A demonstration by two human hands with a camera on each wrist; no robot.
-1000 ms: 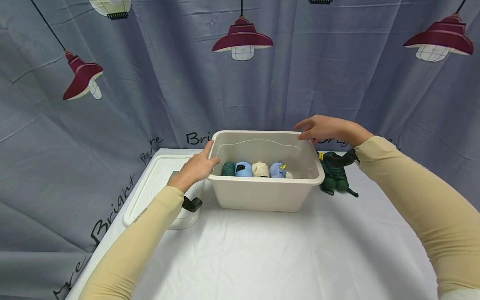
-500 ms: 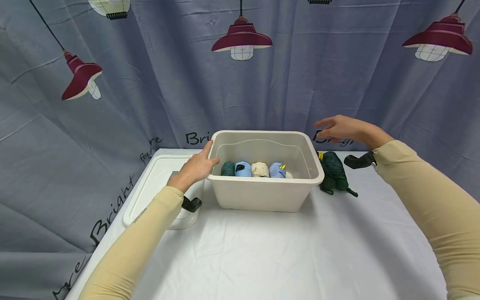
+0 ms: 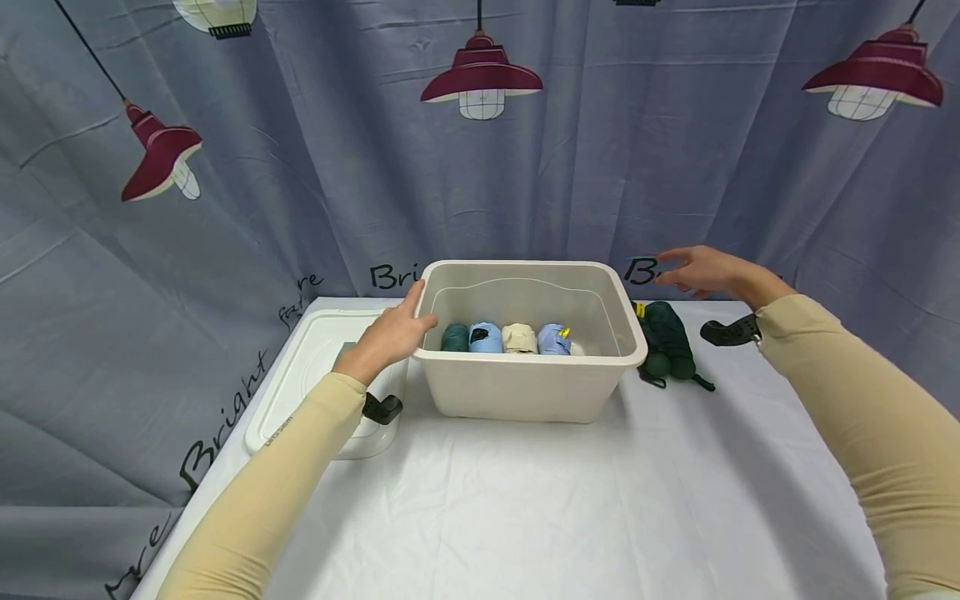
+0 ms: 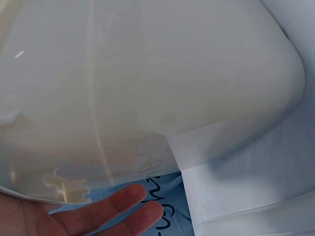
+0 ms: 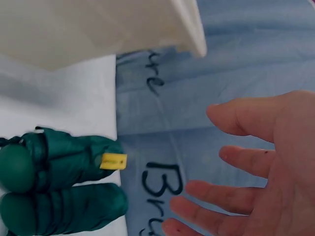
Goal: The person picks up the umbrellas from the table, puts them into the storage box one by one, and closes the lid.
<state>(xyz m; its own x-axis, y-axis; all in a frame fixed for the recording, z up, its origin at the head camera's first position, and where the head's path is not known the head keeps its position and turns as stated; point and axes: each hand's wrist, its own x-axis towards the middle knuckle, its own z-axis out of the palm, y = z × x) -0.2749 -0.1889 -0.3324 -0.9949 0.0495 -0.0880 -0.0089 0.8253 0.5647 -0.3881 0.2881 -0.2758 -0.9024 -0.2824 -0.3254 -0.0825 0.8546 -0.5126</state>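
Observation:
An off-white plastic storage box (image 3: 517, 390) stands on the white table. My left hand (image 3: 390, 337) rests at its left rim, thumb over the edge. In the left wrist view, two fingers (image 4: 123, 199) extend nearly straight past the rim. Inside the box a row of rolled bundles shows: dark green, light blue, cream (image 3: 520, 339) and blue. Two folded dark green umbrellas (image 5: 64, 209) lie side by side right of the box. My right hand (image 3: 712, 271) hovers behind and above them, fingers spread and holding nothing; in the right wrist view its palm (image 5: 295, 172) is bare.
A white box lid (image 3: 300, 375) lies flat on the table to the left, partly under my left forearm. Behind the table hangs a blue-grey curtain (image 3: 345, 167) with printed lamps and lettering. The table's back edge runs close behind the box.
My right hand has left the box's right rim, moving right and then slightly down, past the green umbrellas. My left hand and the box have stayed put.

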